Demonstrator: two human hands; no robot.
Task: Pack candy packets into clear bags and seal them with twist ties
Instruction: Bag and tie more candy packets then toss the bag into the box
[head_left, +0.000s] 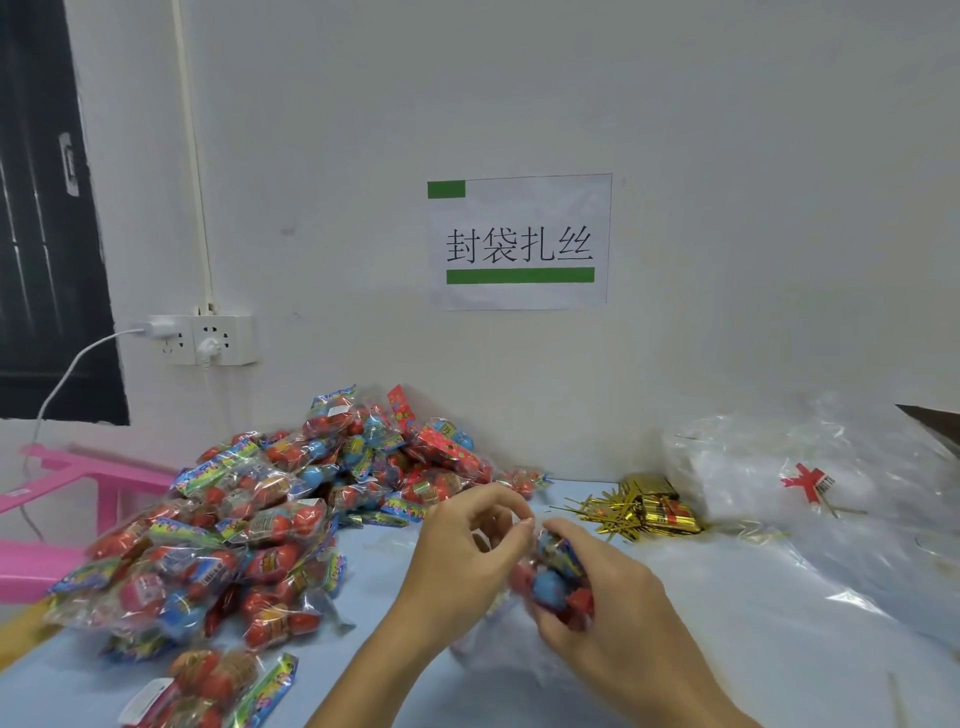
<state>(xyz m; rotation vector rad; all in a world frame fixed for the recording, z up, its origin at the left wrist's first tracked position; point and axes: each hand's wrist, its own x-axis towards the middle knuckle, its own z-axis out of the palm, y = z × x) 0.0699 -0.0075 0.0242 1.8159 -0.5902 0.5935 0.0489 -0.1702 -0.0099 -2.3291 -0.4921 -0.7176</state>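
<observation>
A clear bag (558, 582) filled with red and blue candy packets is held over the pale blue table (753, 623). My right hand (608, 597) grips the bag's body from the right. My left hand (467, 545) pinches the gathered neck of the bag at the top with thumb and fingertips. Whether a twist tie is at the neck is too blurred to tell. A big heap of candy packets (270, 519) lies to the left. Loose gold twist ties (613, 512) lie behind the hands, beside gold tie bundles (660, 506).
A pile of empty clear bags (810, 483) fills the right side of the table. A pink plastic stool (57, 509) stands at the left edge. A wall socket (208, 340) with a white cable and a paper sign (519, 241) are on the wall behind.
</observation>
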